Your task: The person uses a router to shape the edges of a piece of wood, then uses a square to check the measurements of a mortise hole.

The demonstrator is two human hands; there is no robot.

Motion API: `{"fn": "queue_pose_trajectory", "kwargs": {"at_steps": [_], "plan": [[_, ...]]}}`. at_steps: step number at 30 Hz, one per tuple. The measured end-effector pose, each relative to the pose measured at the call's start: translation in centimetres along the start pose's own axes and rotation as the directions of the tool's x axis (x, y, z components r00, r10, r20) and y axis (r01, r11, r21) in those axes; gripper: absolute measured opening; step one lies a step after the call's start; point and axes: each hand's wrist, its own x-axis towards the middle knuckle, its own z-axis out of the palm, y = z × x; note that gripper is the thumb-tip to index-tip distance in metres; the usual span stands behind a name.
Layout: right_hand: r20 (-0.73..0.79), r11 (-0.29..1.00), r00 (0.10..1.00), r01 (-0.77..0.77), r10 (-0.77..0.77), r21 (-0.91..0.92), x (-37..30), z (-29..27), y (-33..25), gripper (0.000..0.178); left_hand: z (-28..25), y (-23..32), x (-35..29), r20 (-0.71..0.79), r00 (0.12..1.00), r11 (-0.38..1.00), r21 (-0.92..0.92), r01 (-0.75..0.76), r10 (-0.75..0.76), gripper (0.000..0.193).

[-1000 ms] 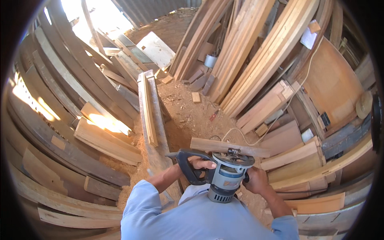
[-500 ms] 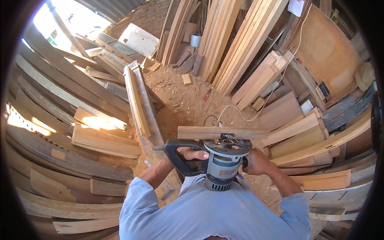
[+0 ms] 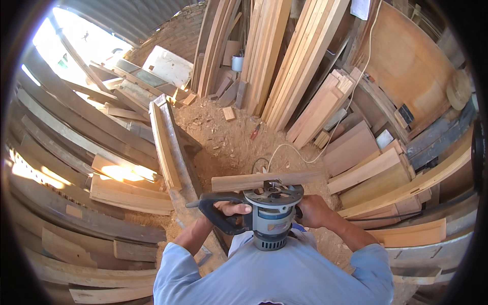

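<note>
Router (image 3: 273, 213) and plank (image 3: 244, 182) sit further left in view than a second ago. Left hand (image 3: 233, 209) grips router's handle (image 3: 206, 207), right hand (image 3: 314, 209) its knob (image 3: 298, 212), before shirt (image 3: 274, 274). Swinging it might snag the cord (image 3: 284, 145) looped beyond.

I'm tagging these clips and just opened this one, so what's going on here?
A person in a blue shirt holds a router in front of the body: the left hand grips its black handle, and the right hand is at its opposite side. Its base is turned up, with a wood strip across the far side. Whether it is running can't be told. To the left, slim wood pieces lie on a narrow bench.
</note>
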Motion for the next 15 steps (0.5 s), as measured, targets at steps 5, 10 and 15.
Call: {"fn": "queue_pose_trajectory", "kwargs": {"at_steps": [5,10,15], "plan": [[0.149,1.000,0.989,0.016,-0.017,0.012,0.1,-1.9,3.0,0.019,2.1,-0.4,1.0,-0.033,0.999,1.000,-0.007,0.003,-0.004,0.057],[0.184,0.984,0.971,0.131,-0.152,0.118,0.0,-3.0,6.0,0.020,4.6,-1.0,1.2,-0.087,0.996,1.000,-0.028,0.005,-0.008,0.056],[0.269,0.945,0.928,0.183,-0.257,0.271,0.4,-2.9,9.3,0.021,7.0,-2.1,0.9,-0.146,0.989,0.999,-0.054,0.007,-0.014,0.056]]}}
